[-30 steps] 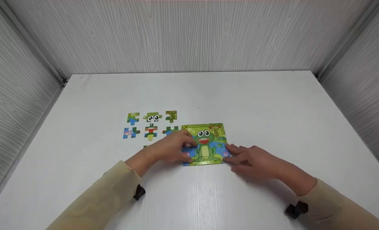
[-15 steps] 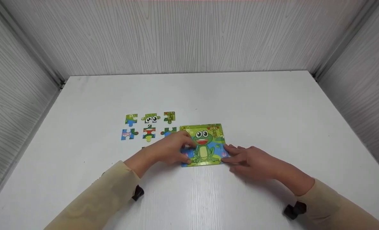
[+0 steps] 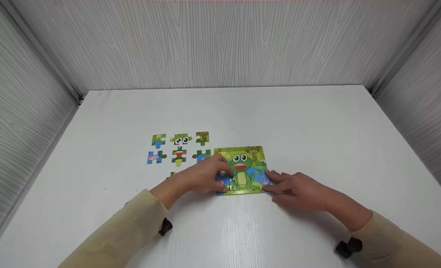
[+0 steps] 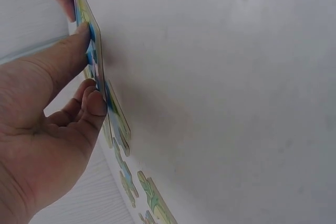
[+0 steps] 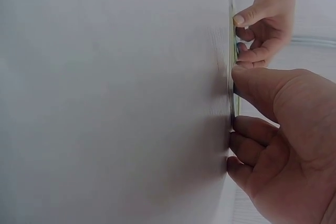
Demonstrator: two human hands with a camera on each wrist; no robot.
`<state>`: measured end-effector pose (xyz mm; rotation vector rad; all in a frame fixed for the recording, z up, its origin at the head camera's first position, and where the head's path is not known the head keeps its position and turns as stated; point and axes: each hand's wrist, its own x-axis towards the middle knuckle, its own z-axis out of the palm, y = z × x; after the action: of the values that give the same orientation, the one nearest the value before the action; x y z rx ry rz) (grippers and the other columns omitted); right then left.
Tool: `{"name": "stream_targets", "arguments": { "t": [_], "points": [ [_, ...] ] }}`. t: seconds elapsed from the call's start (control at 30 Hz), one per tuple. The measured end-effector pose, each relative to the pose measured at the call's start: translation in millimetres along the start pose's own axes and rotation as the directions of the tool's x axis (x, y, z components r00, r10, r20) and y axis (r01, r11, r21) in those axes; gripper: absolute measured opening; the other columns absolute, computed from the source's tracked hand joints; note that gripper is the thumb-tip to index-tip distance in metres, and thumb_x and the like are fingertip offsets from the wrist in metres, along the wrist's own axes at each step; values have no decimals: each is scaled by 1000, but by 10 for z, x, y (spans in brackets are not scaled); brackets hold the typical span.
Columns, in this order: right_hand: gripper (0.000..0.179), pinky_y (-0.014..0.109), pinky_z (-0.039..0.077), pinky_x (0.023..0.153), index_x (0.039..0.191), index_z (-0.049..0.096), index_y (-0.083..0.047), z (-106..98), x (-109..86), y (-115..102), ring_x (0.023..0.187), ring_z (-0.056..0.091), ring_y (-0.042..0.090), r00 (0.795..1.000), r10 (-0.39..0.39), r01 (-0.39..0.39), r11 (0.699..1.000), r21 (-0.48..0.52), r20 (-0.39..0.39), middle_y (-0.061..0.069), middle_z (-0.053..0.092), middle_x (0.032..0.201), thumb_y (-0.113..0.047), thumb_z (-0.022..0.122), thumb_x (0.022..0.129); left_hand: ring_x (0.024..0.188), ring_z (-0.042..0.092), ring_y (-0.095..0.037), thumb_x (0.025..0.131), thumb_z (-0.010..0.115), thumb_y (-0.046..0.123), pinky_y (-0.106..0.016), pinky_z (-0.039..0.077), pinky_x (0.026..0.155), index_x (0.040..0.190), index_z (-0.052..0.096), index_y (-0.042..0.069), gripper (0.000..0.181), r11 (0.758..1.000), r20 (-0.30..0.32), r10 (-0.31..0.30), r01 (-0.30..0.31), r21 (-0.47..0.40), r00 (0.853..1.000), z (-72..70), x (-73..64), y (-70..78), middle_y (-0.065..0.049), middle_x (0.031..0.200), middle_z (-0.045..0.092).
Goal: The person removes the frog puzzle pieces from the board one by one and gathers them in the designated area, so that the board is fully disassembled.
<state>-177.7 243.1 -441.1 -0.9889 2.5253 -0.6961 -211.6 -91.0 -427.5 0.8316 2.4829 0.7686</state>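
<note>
A square puzzle board (image 3: 257, 150) with a frog picture lies flat on the white table. At its lower left corner, my left hand (image 3: 205, 175) pinches a blue-green puzzle piece (image 3: 222, 181) against it, thumb at the near side and curled fingers farther back. Much of this piece is covered by the fingers. The fingers of my right hand (image 3: 306, 190) stay fairly straight and touch the board's lower right edge; in the right wrist view its thumb (image 5: 257, 85) also reaches the board. Both palms show beside the board's thin edge in the wrist views.
Several loose puzzle pieces lie in rows left of the board, among them one with the frog's eyes (image 3: 181, 139) and one with its mouth (image 3: 179, 155). My left forearm hides part of the nearest row. White panels (image 3: 220, 44) enclose the table (image 3: 317, 123) behind and at the sides.
The head view has shifted slightly. Both hands keep their places on the board, and the loose pieces lie as before.
</note>
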Motion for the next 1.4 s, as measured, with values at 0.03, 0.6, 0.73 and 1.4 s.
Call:
{"name": "stream_targets", "arguments": {
  "t": [0.03, 0.6, 0.73, 1.4],
  "points": [
    [42, 58, 41, 114, 144, 68, -20, -3, -6, -2, 150, 41, 35, 1000, -5, 5, 1000, -3, -3, 10, 41, 164, -20, 71, 103, 114, 53, -25, 94, 82, 17, -43, 46, 101, 129, 75, 14, 36, 1000, 0, -2, 2, -5, 1000, 2, 4, 4, -6, 134, 55],
    [43, 58, 41, 114, 145, 67, -20, -12, 13, -11, 150, 42, 36, 1000, -6, 7, 1000, -20, 10, 9, 41, 164, -20, 72, 102, 106, 59, -19, 92, 83, 11, -39, 49, 99, 128, 71, 13, 38, 996, -17, 7, -9, -86, 1000, 2, -15, 40, 3, 118, 66],
    [43, 57, 41, 115, 145, 67, -20, -13, 11, -10, 150, 41, 36, 1000, -3, 3, 1000, -10, 8, 9, 41, 165, -20, 72, 103, 106, 58, -20, 91, 84, 11, -38, 49, 99, 128, 71, 12, 39, 995, -21, 2, -4, -97, 1000, 4, -20, 42, 3, 118, 66],
    [43, 59, 39, 115, 145, 66, -21, -11, 11, 3, 150, 40, 36, 1000, 6, -6, 1000, 8, 13, 8, 41, 164, -20, 72, 102, 100, 60, -16, 88, 88, 30, -35, 51, 91, 128, 75, 13, 45, 999, -87, 31, -33, -16, 996, -47, -59, -16, 4, 115, 70]
  ]
}}
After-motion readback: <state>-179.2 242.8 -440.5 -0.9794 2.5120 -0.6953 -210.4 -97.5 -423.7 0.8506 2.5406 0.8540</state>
